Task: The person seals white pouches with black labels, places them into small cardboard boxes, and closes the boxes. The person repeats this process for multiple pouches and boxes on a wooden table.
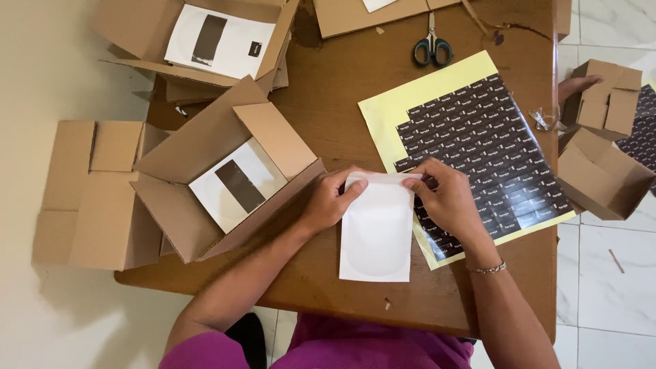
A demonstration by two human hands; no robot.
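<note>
Hands: left hand (333,199) and right hand (447,197) pinch white pouch (376,239) at its top edge, apparently folding flap; sticker sheet (478,130) beside.

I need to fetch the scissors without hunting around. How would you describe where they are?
Look along the far edge of the brown wooden table, past the yellow sticker sheet. The scissors lie there, closed, blades pointing away. Their dark teal handle loops and metal blades stand out among the cardboard.
</note>
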